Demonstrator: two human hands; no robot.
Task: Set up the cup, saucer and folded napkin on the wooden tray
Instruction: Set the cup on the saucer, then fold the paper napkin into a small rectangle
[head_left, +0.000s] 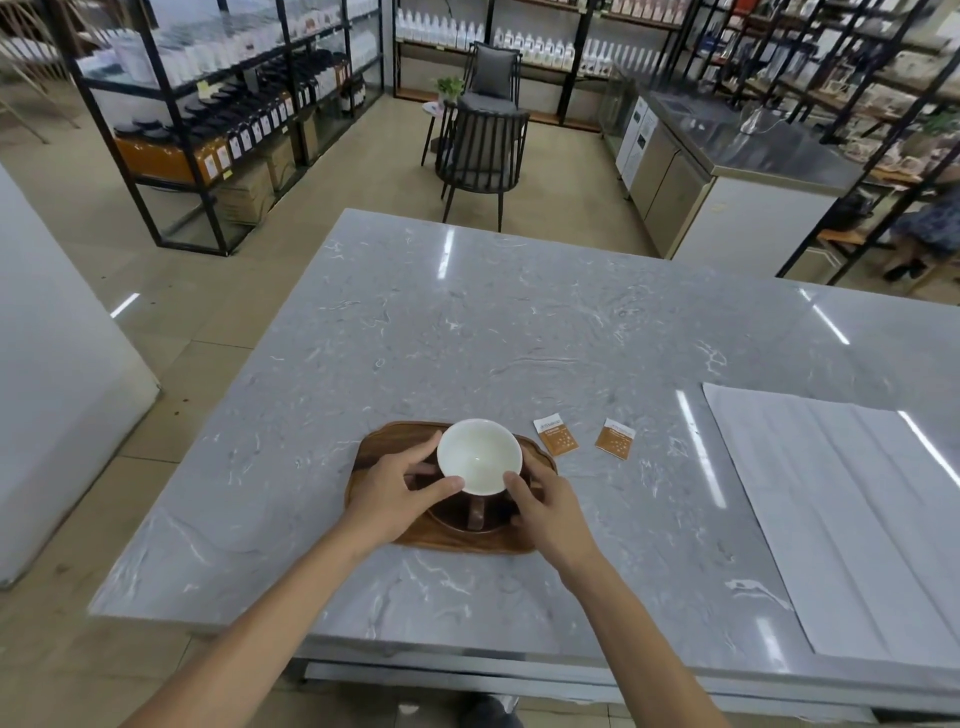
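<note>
A cup, white inside and brown outside with a brown handle, stands on a dark brown saucer. The saucer rests on the wooden tray near the front of the marble table. My left hand holds the cup's left side, thumb against its rim. My right hand holds the cup's right side, its fingers reaching down by the saucer's edge. No folded napkin shows on the tray.
Two small orange sachets lie on the marble table just right of the tray. A large white sheet covers the table's right part. Chairs, shelving racks and a steel counter stand beyond the far edge.
</note>
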